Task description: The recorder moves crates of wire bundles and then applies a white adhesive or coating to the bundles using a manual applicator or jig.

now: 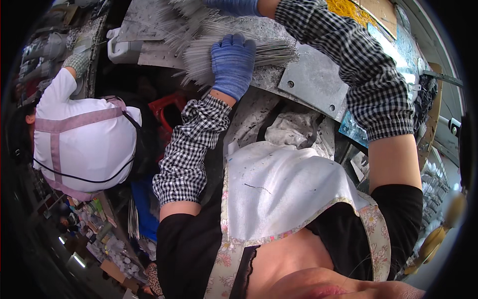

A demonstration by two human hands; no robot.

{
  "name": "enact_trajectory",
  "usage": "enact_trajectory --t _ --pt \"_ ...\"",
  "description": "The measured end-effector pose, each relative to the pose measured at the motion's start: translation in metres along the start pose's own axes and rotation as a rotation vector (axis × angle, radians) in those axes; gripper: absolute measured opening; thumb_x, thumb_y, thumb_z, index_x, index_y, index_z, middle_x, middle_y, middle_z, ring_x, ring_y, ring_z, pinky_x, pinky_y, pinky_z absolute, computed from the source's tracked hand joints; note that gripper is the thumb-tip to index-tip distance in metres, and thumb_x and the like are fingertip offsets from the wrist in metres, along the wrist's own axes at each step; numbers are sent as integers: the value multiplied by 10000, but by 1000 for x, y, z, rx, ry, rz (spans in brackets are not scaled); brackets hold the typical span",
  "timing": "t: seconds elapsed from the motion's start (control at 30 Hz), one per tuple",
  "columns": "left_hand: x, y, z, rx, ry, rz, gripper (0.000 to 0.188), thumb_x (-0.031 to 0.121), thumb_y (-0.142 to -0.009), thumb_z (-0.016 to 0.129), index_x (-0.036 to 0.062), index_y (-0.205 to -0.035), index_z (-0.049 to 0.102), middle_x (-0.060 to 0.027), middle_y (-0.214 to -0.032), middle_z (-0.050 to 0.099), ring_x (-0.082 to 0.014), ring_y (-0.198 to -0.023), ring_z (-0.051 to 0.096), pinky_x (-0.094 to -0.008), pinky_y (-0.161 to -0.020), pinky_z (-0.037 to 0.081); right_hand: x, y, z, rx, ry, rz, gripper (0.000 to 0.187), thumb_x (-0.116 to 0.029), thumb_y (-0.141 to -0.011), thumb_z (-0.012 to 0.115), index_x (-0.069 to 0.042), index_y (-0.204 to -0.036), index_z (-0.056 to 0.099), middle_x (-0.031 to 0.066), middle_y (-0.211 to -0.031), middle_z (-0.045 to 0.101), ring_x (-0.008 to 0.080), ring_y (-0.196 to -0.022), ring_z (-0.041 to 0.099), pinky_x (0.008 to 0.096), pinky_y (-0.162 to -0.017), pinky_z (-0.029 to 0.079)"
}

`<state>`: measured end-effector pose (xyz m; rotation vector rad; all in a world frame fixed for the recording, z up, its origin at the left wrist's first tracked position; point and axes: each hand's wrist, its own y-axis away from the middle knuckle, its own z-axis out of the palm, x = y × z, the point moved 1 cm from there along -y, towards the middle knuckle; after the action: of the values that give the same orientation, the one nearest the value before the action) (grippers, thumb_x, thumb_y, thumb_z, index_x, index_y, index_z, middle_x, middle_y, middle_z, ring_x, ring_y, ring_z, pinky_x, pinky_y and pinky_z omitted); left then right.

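Thin silvery wires (pixel 274 52), spread on the grey worktop (pixel 144 22), are apparently being gathered, covered by the left hand (pixel 233 67), grip unclear; right hand (pixel 233 6) cropped, closure untellable; careful aligning seemingly called for.

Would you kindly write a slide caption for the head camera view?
Blue-gloved left hand on thin grey wires, the blue-gloved right hand partly cut off by the picture's upper edge.

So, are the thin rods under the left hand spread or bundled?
Spread, at least on the left: the thin rods fan out there, beside the left hand, tips splayed.
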<state>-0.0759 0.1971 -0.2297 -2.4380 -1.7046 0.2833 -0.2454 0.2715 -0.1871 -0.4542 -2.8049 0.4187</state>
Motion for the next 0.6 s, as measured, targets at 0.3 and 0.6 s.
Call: enact_trajectory --t 0.3,0.6 --pt "-1 18 19 18 45 118 283 188 -832 571 163 -1114 581 -36 -1070 625 -204 -976 611 -409 -810 460 -45 13 29 -477 -291 129 221 -263 -718 703 -101 -867 727 149 -843 701 365 -803 674 452 -696 532" --pt "8 37 6 60 116 139 250 175 -814 573 145 -1055 629 -44 -1009 634 -231 -979 610 -430 -813 445 12 40 45 -119 -98 197 119 -118 -775 584 -76 -782 695 148 -742 673 357 -700 667 436 -599 527"
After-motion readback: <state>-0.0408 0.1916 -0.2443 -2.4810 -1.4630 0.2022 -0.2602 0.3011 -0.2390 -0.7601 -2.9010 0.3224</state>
